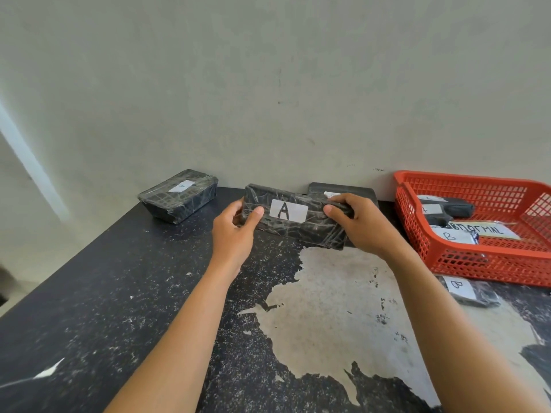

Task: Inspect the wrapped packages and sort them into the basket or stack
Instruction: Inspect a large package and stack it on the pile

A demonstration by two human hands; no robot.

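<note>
Glossy, crinkled plastic film wraps the black package (298,219); the red plastic basket (465,263) is latticed, the tabletop (119,293) worn.

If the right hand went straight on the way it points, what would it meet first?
Likely the flat dark package lying by the wall, just behind the A-labelled package that the right hand grips. Depth is hard to judge.

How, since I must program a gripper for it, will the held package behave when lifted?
Probably stiff: the package spans left hand and right hand without sagging. Likely slippery, given glossy wrap. Flat sides suggest no rolling.
</note>
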